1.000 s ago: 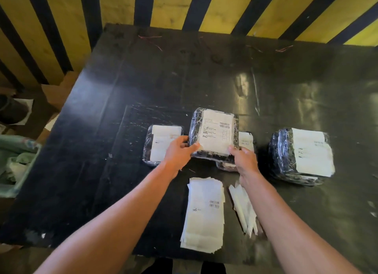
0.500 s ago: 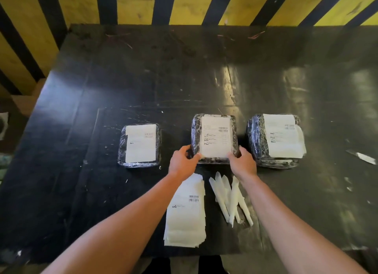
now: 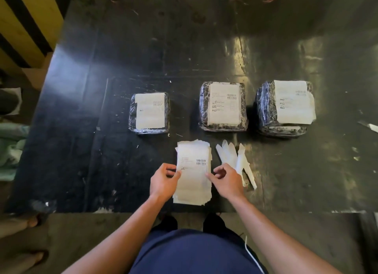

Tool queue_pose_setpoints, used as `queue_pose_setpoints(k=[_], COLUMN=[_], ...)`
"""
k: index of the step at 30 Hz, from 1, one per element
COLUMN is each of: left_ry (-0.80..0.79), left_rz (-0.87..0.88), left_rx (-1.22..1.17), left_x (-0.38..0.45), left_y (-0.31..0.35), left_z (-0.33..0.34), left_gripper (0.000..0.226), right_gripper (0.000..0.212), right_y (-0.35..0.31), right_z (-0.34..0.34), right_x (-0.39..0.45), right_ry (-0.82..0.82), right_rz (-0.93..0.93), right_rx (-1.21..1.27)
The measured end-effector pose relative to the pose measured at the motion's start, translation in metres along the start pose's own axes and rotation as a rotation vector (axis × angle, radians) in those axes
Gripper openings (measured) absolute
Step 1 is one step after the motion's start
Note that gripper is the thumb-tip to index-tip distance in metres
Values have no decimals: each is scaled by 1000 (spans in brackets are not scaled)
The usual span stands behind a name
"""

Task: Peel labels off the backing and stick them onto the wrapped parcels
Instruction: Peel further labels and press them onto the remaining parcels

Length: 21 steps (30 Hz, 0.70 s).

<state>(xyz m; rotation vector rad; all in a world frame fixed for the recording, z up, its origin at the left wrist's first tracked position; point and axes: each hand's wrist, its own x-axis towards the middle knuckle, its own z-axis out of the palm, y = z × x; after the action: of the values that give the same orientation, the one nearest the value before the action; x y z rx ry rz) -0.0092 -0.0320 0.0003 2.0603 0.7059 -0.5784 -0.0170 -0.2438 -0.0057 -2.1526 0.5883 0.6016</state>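
Scuffed black table (image 3: 143, 49), yellow-and-black striped wall (image 3: 24, 24)

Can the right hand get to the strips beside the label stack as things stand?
Probably yes. The right hand sits at the label stack, with the strips right beside it on the table; nothing lies between.

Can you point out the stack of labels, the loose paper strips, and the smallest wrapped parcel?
stack of labels (image 3: 193, 153): head view, upper part of top sheet.
loose paper strips (image 3: 232, 154): head view, middle of the pile.
smallest wrapped parcel (image 3: 150, 111): head view, on its white label.
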Motion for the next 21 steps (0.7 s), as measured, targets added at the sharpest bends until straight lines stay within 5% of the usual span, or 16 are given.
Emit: queue_pose_setpoints(k=[7, 21], left_ry=[5, -15], left_rz=[68, 31], left_rx=[89, 110], left_x=[-2, 10], left_y=[-7, -2], left_z=[11, 8], left_gripper=[19, 21], right_gripper=[42, 18], right_y=[-7, 6], right_z=[17, 6], right_x=[6, 16], right_ry=[50, -63], right_rz=[149, 174], right_rx=[127, 257])
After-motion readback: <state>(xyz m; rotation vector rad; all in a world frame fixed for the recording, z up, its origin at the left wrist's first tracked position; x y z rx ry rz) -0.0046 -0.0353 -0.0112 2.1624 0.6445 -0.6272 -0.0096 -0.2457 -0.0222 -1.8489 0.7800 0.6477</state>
